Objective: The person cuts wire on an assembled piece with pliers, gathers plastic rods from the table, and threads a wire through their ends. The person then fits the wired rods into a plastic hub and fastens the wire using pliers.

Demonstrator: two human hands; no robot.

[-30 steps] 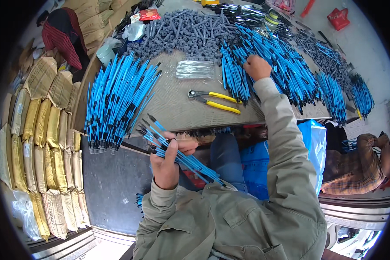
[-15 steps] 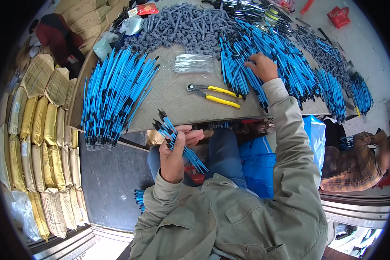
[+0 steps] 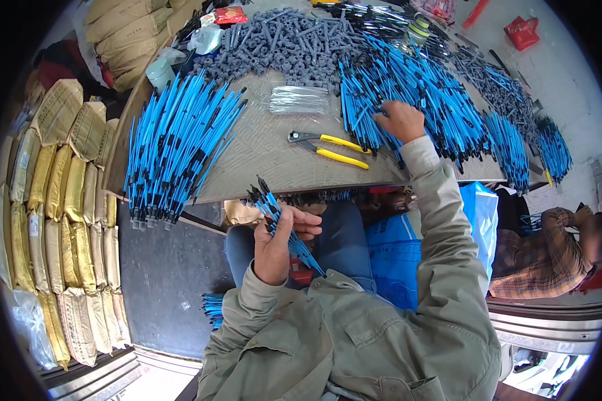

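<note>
In front of my lap, my left hand [image 3: 274, 248] is closed around a small bundle of thin blue rods [image 3: 299, 248] with black ends, its fingers pointing right. The bundle slants, with its black ends up and left. Over at the right of the table, my right hand [image 3: 403, 121] reaches onto a large heap of blue rods [image 3: 441, 100]. Its fingers are bent down together at the heap's left part, and what they pinch is hidden. Between the hands lie yellow-handled pincers [image 3: 334, 148]. Behind them sits a stack of thin clear strips [image 3: 299, 99].
Another pile of blue rods [image 3: 177, 147] overhangs the table's left edge. Grey plastic pieces [image 3: 281, 43] are heaped at the back. Filled sacks [image 3: 53, 234] are stacked at left. A blue bag [image 3: 394, 257] stands by my right leg. A co-worker's plaid sleeve [image 3: 542, 260] shows at right.
My left hand and its bundle have shifted slightly right and down. My right hand has stayed over the same heap, moving slightly left and down. The person at far left has bent lower.
</note>
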